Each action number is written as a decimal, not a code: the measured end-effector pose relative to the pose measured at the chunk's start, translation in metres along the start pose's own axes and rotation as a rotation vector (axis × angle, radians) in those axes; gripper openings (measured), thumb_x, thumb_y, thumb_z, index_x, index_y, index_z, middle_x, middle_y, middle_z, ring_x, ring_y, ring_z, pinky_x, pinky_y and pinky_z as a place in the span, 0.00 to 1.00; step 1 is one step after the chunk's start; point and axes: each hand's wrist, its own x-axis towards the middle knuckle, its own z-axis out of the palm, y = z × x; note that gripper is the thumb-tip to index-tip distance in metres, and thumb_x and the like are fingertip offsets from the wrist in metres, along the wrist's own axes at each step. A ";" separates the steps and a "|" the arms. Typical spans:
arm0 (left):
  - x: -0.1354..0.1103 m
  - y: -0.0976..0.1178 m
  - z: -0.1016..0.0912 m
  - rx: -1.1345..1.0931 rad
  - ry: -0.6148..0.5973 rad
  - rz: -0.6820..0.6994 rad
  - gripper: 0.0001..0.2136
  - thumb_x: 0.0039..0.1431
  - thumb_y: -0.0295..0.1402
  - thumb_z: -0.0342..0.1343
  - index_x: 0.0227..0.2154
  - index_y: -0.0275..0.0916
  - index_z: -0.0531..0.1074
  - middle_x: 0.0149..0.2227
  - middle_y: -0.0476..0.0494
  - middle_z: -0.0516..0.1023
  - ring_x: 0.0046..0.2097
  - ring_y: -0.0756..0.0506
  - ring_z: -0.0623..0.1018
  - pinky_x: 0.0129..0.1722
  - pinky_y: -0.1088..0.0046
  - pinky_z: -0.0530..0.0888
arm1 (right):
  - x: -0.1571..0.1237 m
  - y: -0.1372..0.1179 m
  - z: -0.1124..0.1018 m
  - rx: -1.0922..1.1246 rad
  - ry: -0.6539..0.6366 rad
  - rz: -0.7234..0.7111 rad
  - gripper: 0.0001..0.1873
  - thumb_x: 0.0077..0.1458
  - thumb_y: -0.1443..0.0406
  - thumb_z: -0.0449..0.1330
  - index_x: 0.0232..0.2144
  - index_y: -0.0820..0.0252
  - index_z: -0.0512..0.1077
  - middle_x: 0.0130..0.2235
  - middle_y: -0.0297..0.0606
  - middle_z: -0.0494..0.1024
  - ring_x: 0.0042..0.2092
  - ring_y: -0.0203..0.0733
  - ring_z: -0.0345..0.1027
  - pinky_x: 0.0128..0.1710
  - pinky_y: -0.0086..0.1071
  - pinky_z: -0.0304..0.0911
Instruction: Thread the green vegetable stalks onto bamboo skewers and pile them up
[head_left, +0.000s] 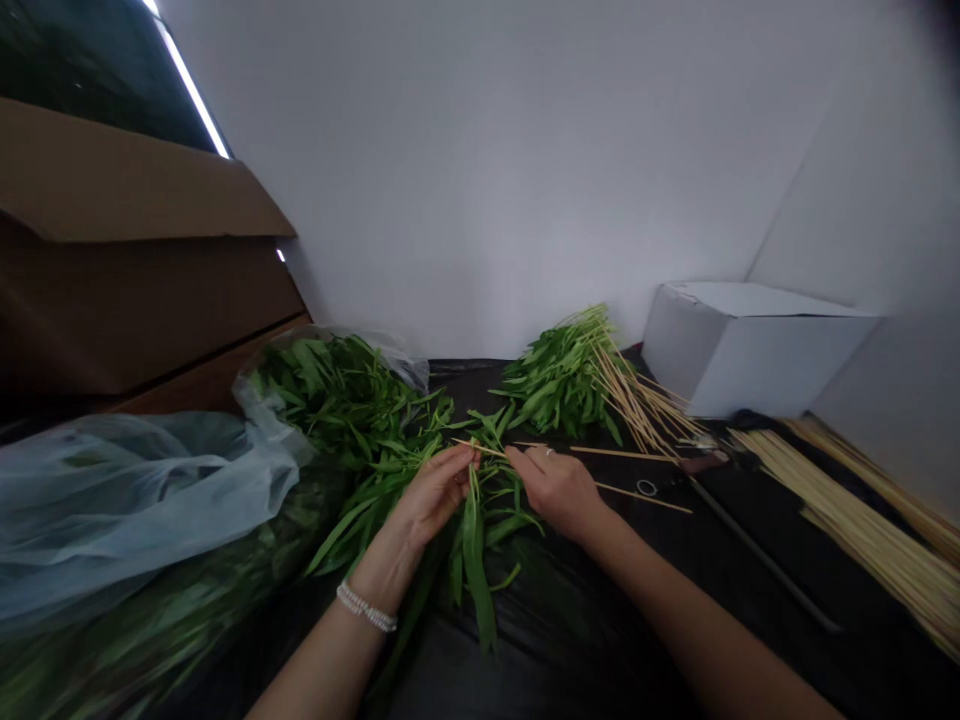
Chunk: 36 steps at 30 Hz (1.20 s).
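Note:
My left hand (439, 490), with a beaded bracelet on its wrist, is closed on a leafy green stem (472, 540) whose long narrow leaves hang down below the fingers. My right hand (559, 490), wearing a ring, pinches a thin bamboo stick (491, 452). That stick runs leftward across the fingertips of my left hand, against the stem; whether it passes through the stem is too small to tell. Loose leafy greens (360, 510) lie under and around both hands. Another thin stick (645, 497) rests on the black surface just right of my right hand.
A clear plastic bag (172, 490) of greens lies left, below a cardboard box (142, 310). Greens on sticks (562, 385) are piled at the back. To the right are a white box (780, 350), a metal ring (646, 488) and a bundle of bamboo sticks (862, 520).

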 end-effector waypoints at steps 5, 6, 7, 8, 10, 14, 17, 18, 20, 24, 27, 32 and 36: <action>-0.003 -0.006 0.005 0.044 -0.040 0.002 0.12 0.37 0.29 0.72 0.27 0.33 0.79 0.28 0.46 0.80 0.30 0.52 0.76 0.32 0.79 0.71 | -0.001 -0.004 0.001 0.031 0.003 -0.003 0.14 0.59 0.71 0.52 0.47 0.66 0.70 0.28 0.36 0.73 0.30 0.38 0.65 0.28 0.32 0.54; -0.004 -0.007 0.006 0.051 -0.044 0.007 0.12 0.37 0.30 0.72 0.27 0.33 0.79 0.28 0.46 0.80 0.30 0.52 0.76 0.32 0.79 0.71 | -0.001 -0.004 0.001 0.037 0.000 -0.001 0.14 0.59 0.71 0.52 0.47 0.67 0.70 0.28 0.36 0.72 0.30 0.38 0.65 0.28 0.32 0.55; -0.004 -0.008 0.007 0.062 -0.050 0.011 0.12 0.37 0.30 0.72 0.27 0.33 0.79 0.28 0.46 0.80 0.30 0.52 0.76 0.33 0.80 0.71 | -0.001 -0.005 0.002 0.045 -0.004 0.000 0.14 0.60 0.71 0.52 0.47 0.67 0.70 0.29 0.36 0.72 0.30 0.38 0.65 0.28 0.32 0.55; -0.005 -0.010 0.008 0.075 -0.059 0.014 0.13 0.37 0.31 0.72 0.28 0.33 0.79 0.28 0.46 0.81 0.31 0.52 0.76 0.34 0.80 0.71 | -0.001 -0.006 0.002 0.052 -0.008 0.000 0.14 0.60 0.72 0.52 0.47 0.67 0.70 0.29 0.36 0.72 0.30 0.38 0.65 0.28 0.32 0.55; -0.005 -0.010 0.008 0.113 -0.077 0.012 0.13 0.37 0.31 0.72 0.29 0.33 0.80 0.29 0.45 0.81 0.32 0.52 0.76 0.36 0.79 0.71 | 0.000 -0.007 0.002 0.058 -0.004 -0.004 0.13 0.60 0.72 0.51 0.46 0.66 0.70 0.28 0.36 0.72 0.30 0.38 0.64 0.28 0.31 0.54; -0.002 -0.004 0.002 0.240 -0.030 0.097 0.17 0.39 0.38 0.71 0.32 0.34 0.80 0.32 0.42 0.82 0.33 0.50 0.77 0.37 0.77 0.72 | 0.003 0.001 -0.002 0.032 0.068 0.049 0.12 0.62 0.71 0.48 0.42 0.64 0.71 0.27 0.36 0.72 0.29 0.38 0.63 0.29 0.32 0.53; 0.002 0.003 -0.006 0.369 0.044 0.237 0.19 0.44 0.44 0.67 0.35 0.34 0.80 0.35 0.40 0.82 0.36 0.47 0.78 0.40 0.74 0.72 | 0.005 0.013 -0.007 0.055 0.131 0.179 0.13 0.63 0.70 0.46 0.36 0.62 0.71 0.27 0.36 0.72 0.30 0.37 0.64 0.31 0.31 0.53; 0.004 0.003 -0.008 0.417 0.051 0.267 0.19 0.46 0.44 0.66 0.36 0.34 0.80 0.35 0.40 0.82 0.37 0.47 0.79 0.41 0.73 0.72 | 0.005 0.018 -0.009 0.067 0.147 0.217 0.13 0.64 0.69 0.46 0.35 0.63 0.70 0.28 0.37 0.73 0.30 0.37 0.64 0.32 0.30 0.53; 0.007 0.002 -0.012 0.531 0.036 0.309 0.17 0.48 0.43 0.64 0.35 0.35 0.79 0.34 0.39 0.82 0.37 0.44 0.79 0.41 0.70 0.73 | 0.005 0.026 -0.012 0.075 0.165 0.275 0.13 0.64 0.68 0.46 0.35 0.63 0.70 0.28 0.37 0.73 0.30 0.36 0.65 0.32 0.29 0.53; 0.009 -0.004 -0.016 0.988 0.010 0.498 0.09 0.54 0.36 0.59 0.35 0.39 0.79 0.37 0.41 0.82 0.40 0.42 0.79 0.43 0.66 0.72 | 0.004 0.033 -0.015 0.055 0.168 0.316 0.13 0.65 0.67 0.46 0.35 0.63 0.70 0.27 0.36 0.72 0.29 0.36 0.65 0.31 0.29 0.53; 0.008 -0.008 -0.018 1.363 -0.030 0.619 0.08 0.56 0.30 0.56 0.36 0.41 0.79 0.39 0.43 0.82 0.42 0.42 0.78 0.45 0.65 0.70 | 0.004 0.033 -0.015 0.057 0.183 0.285 0.12 0.64 0.68 0.47 0.35 0.63 0.70 0.28 0.36 0.73 0.30 0.36 0.65 0.31 0.29 0.54; 0.006 -0.014 -0.020 1.693 -0.078 0.573 0.09 0.55 0.28 0.56 0.38 0.41 0.78 0.38 0.42 0.80 0.42 0.42 0.76 0.44 0.66 0.69 | 0.005 0.030 -0.015 0.065 0.196 0.235 0.12 0.64 0.68 0.47 0.34 0.63 0.70 0.28 0.37 0.74 0.29 0.36 0.65 0.30 0.30 0.54; 0.002 -0.015 -0.015 1.796 -0.016 0.510 0.08 0.54 0.30 0.57 0.36 0.41 0.78 0.36 0.41 0.79 0.42 0.41 0.74 0.42 0.66 0.69 | 0.004 0.031 -0.015 0.072 0.221 0.234 0.12 0.64 0.68 0.47 0.35 0.62 0.70 0.30 0.38 0.75 0.30 0.36 0.66 0.30 0.30 0.55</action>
